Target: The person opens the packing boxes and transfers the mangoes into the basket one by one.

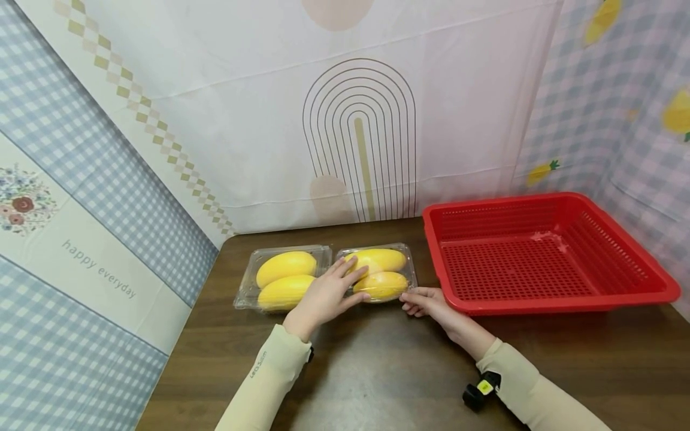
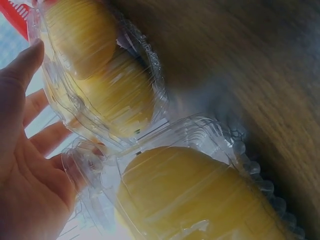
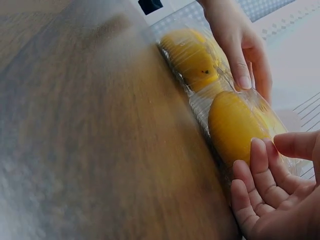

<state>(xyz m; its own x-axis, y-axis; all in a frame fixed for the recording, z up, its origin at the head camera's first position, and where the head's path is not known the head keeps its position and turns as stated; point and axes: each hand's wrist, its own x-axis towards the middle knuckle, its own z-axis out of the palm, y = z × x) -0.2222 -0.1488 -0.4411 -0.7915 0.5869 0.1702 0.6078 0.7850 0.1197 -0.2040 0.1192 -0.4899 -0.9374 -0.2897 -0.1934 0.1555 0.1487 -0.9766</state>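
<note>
Two clear plastic clamshell boxes lie side by side on the table, each with two yellow mangoes inside. The left hand [image 1: 327,293] reaches over the right-hand box [image 1: 412,278], its fingers spread and resting on the lid above the mangoes [image 1: 381,285]. At that box's front right corner is the right hand [image 1: 431,304], whose thumb and forefinger pinch the plastic edge, as the right wrist view shows. The other fingers curl loosely below. The left-hand box [image 1: 245,293] holds its mangoes [image 1: 286,269] partly behind the left hand.
A large red plastic basket [image 1: 442,257] with perforated sides stands right of the boxes, close to the right hand. Behind the brown wooden table [image 1: 372,371] hangs a printed cloth [image 1: 259,137]. Checked cloth [image 1: 108,131] covers the left side.
</note>
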